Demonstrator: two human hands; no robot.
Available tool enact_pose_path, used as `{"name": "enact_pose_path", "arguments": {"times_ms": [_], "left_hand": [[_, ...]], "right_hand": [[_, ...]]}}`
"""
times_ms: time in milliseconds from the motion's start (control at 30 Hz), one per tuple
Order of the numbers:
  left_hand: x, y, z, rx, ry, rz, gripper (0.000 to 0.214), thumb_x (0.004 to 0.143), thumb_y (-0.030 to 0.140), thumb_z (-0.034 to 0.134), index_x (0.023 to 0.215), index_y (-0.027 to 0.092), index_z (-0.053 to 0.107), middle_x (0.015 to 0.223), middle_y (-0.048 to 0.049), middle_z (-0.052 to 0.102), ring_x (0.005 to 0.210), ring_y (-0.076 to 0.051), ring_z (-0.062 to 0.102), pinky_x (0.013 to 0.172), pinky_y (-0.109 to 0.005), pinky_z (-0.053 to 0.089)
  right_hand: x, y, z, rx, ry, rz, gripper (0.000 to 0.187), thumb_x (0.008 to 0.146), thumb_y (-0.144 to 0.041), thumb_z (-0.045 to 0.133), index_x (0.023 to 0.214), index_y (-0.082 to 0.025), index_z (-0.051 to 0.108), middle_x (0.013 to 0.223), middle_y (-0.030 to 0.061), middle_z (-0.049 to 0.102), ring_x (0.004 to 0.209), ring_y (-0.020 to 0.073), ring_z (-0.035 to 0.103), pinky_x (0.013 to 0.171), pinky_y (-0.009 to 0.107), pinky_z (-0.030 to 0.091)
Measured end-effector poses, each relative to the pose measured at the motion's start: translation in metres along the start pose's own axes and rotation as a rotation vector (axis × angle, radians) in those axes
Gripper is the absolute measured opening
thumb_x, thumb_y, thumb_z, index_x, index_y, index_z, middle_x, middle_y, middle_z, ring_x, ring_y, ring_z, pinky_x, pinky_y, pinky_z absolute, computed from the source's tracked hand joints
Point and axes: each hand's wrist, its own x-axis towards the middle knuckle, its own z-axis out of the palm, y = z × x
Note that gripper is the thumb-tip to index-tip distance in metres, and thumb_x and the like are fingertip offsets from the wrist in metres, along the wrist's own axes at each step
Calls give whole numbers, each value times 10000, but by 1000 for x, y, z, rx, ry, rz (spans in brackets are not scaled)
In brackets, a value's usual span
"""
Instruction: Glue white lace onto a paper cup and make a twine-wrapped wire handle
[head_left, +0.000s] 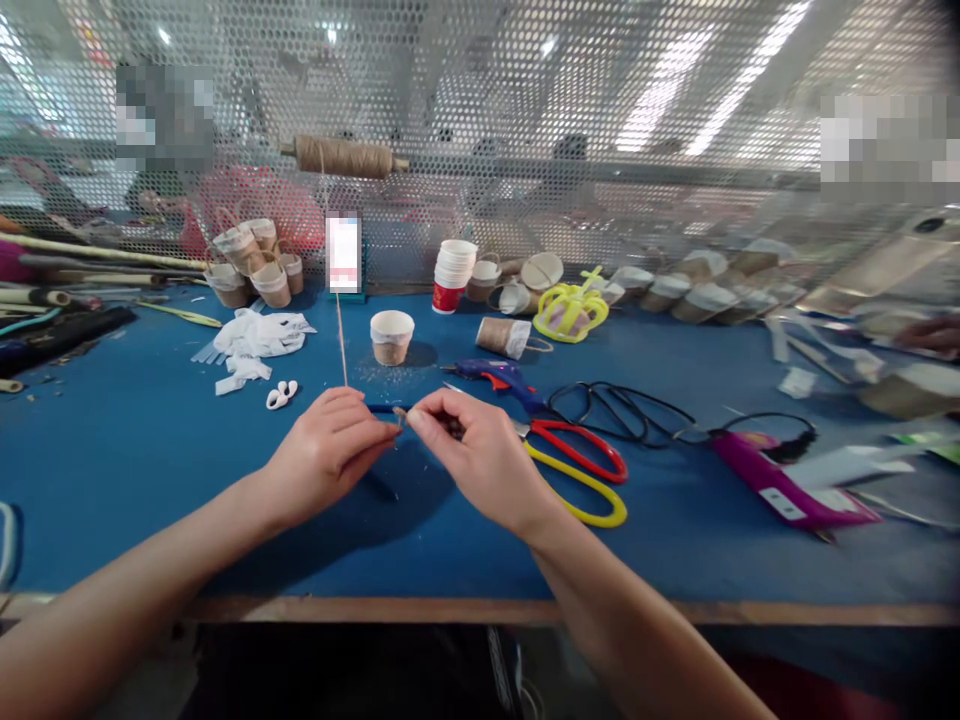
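Note:
My left hand (330,450) and my right hand (472,455) meet over the blue table (135,470), fingers pinched together at a small brown end of twine between them. A thin twine strand (341,335) runs from my left hand up to a twine spool (343,156) mounted on the mesh screen. A short blue piece (380,408) lies under my fingertips; what it is I cannot make out. A twine-wrapped paper cup (391,336) stands just beyond my hands.
Red-and-yellow scissors (581,472), a blue glue gun (501,379) with black cable (637,412) and a pink tool (787,490) lie to the right. Stacked cups (453,274), wrapped cups (251,262), a yellow crown shape (571,308) and white scraps (255,338) line the back. Another person sits behind the mesh.

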Motion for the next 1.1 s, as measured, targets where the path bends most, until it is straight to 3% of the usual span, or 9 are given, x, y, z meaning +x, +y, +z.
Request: {"name": "enact_pose_path", "arguments": {"times_ms": [133, 300, 433, 533, 700, 800, 900, 1033, 1100], "left_hand": [[5, 7, -5, 167, -34, 68, 149, 835, 150, 492, 735, 143, 602, 632, -30, 628, 606, -132, 533, 631, -291, 423], [13, 12, -14, 273, -174, 116, 234, 842, 134, 446, 643, 137, 569, 601, -36, 573, 618, -150, 482, 615, -304, 379], [19, 11, -18, 242, -262, 99, 246, 857, 155, 422, 663, 132, 572, 636, -46, 572, 646, -159, 474, 619, -310, 368], [23, 6, -24, 57, -334, -11, 192, 852, 172, 446, 720, 142, 583, 682, -35, 599, 670, -146, 506, 628, -286, 392], [26, -5, -34, -425, -442, -363, 100, 815, 198, 517, 750, 158, 582, 652, 20, 604, 575, -83, 531, 543, -187, 434], [20, -6, -30, -532, -367, -424, 114, 812, 219, 531, 741, 150, 588, 661, 13, 618, 594, -84, 550, 562, -187, 453], [11, -1, -20, -473, -223, -425, 92, 810, 202, 534, 768, 146, 593, 701, -8, 647, 636, -98, 579, 599, -207, 465], [5, 6, -8, -165, -27, -227, 51, 798, 163, 555, 770, 141, 592, 696, -30, 649, 673, -126, 575, 649, -258, 452], [6, 9, -6, 22, 8, -88, 90, 809, 140, 536, 739, 134, 592, 657, -35, 638, 644, -137, 553, 653, -288, 431]], "right_hand": [[-1, 1, 2, -175, 1, -32, 148, 813, -156, 478, 697, -156, 570, 661, 6, 589, 585, 99, 504, 563, 221, 380], [-3, 2, -1, -378, -147, -146, 142, 821, -132, 482, 736, -146, 595, 724, 35, 606, 648, 123, 527, 600, 242, 365], [-4, 3, -3, -417, -260, -176, 149, 830, -139, 479, 748, -139, 603, 727, 37, 595, 642, 127, 525, 592, 246, 361], [-4, 1, -5, -302, -337, -189, 156, 834, -140, 474, 728, -139, 589, 719, 30, 590, 655, 118, 530, 620, 239, 384], [-3, -5, -9, 54, -403, -101, 140, 835, -179, 477, 732, -154, 568, 682, -8, 571, 607, 85, 497, 588, 205, 408], [-2, -5, -10, 180, -315, -1, 136, 829, -208, 483, 736, -155, 567, 650, -23, 547, 566, 75, 462, 528, 191, 388], [0, -2, -7, 202, -169, 38, 125, 817, -205, 495, 734, -148, 570, 640, -25, 550, 550, 71, 456, 502, 186, 372], [1, 1, 1, 111, -65, 45, 134, 815, -184, 492, 721, -137, 575, 634, -8, 567, 572, 83, 488, 530, 197, 386], [0, 3, 4, -7, -35, 31, 136, 808, -156, 494, 705, -139, 579, 633, -1, 577, 583, 93, 500, 553, 210, 388]]}}
